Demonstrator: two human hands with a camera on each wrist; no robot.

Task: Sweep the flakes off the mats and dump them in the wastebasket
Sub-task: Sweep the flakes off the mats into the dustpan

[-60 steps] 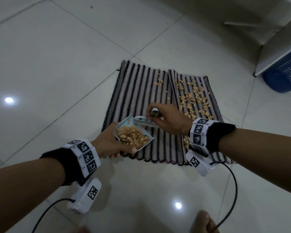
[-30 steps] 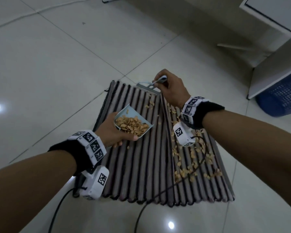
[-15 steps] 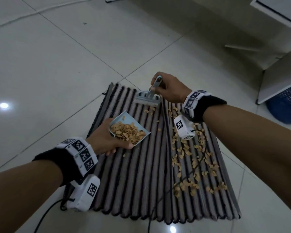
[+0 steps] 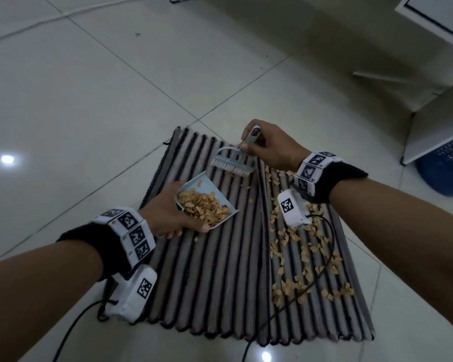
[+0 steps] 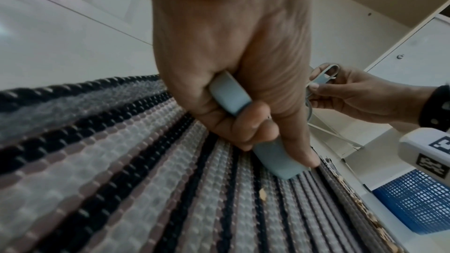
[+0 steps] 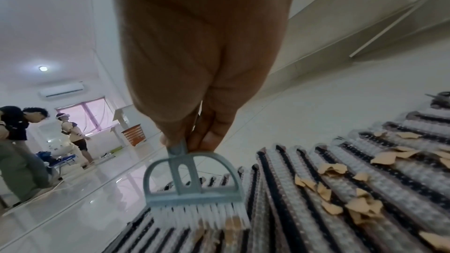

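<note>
Two striped mats lie side by side on the tile floor, the left mat (image 4: 207, 270) and the right mat (image 4: 311, 257). Tan flakes (image 4: 298, 259) are scattered over the right mat; a few lie near the brush. My left hand (image 4: 168, 212) grips the handle of a pale blue dustpan (image 4: 215, 190) heaped with flakes, held low over the left mat. My right hand (image 4: 270, 147) pinches the handle of a small pale blue brush (image 4: 233, 163), its white bristles (image 6: 199, 216) down on the left mat's far end, just beyond the dustpan.
A blue mesh wastebasket (image 4: 447, 168) stands at the far right under a white shelf unit (image 4: 434, 82). Cables from the wrist cameras trail over the right mat (image 4: 317, 278). In the right wrist view two people (image 6: 17, 141) stand far off beside an orange basket (image 6: 133, 136).
The view has drawn closer to the mats. My right hand carried the brush from the dustpan to the left mat's far end and set its bristles down. The dustpan has stayed over the left mat.
</note>
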